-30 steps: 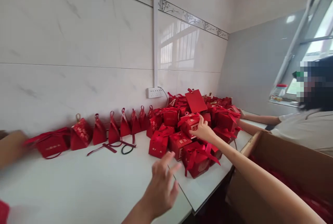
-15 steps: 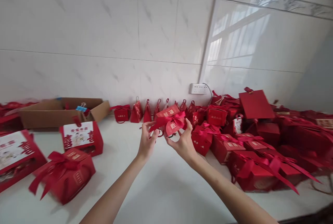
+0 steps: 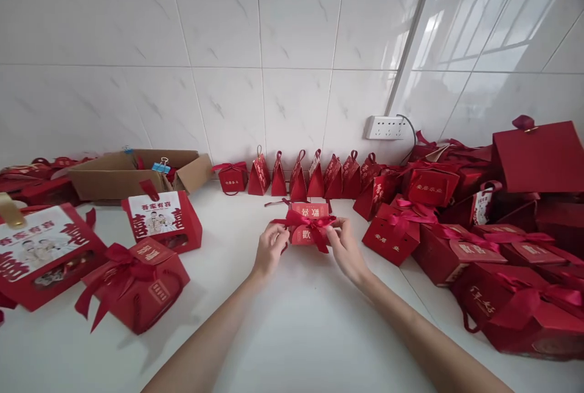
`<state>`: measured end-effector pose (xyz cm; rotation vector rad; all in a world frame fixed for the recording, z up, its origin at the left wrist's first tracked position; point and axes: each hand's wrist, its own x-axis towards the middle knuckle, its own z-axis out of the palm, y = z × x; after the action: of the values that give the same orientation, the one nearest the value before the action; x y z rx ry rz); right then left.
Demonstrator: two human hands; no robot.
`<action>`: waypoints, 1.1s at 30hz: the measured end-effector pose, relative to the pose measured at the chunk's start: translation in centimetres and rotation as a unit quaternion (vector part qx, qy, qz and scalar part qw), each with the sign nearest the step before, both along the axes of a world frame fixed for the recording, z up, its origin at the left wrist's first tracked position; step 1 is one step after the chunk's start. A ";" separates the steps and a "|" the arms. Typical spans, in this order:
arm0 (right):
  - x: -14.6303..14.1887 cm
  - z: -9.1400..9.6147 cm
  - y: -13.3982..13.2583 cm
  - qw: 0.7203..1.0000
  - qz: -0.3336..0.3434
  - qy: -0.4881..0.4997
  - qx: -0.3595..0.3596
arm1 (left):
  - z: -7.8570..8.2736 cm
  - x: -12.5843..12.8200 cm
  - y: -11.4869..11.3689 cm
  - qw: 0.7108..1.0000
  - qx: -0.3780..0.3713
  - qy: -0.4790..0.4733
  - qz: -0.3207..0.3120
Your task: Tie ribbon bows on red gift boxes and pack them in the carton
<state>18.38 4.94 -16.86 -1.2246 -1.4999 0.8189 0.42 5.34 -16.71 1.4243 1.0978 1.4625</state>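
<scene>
We look through one camera, worn on the person's head, from above and behind the bare left hand (image 3: 270,250) and the bare right hand (image 3: 348,252). It faces forward and down. The grip, at the small red paper box with a red ribbon bow (image 3: 310,222), is near the middle of our view, quite close. Beyond the grip we see up to the glossy white tiled wall (image 3: 228,28); before it, we see the smooth white table (image 3: 292,332).

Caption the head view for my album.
Left hand and right hand hold the ribbon bow of a red box.
</scene>
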 end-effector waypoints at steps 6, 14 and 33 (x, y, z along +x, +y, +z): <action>0.7 1.0 0.1 0.994 -0.023 -0.091 0.046 | 0.1 0.7 0.0 0.996 -0.051 -0.066 0.030; 0.7 0.7 0.5 0.993 -0.026 -0.076 0.086 | 0.5 0.3 -0.2 0.999 -0.029 0.024 -0.016; 1.2 0.9 0.8 0.995 0.004 -0.041 0.092 | 0.6 0.8 -0.8 0.977 0.077 0.195 0.018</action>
<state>19.56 5.71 -16.00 -1.1280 -1.6093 0.6269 1.20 4.50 -16.13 1.8666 1.2728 1.3488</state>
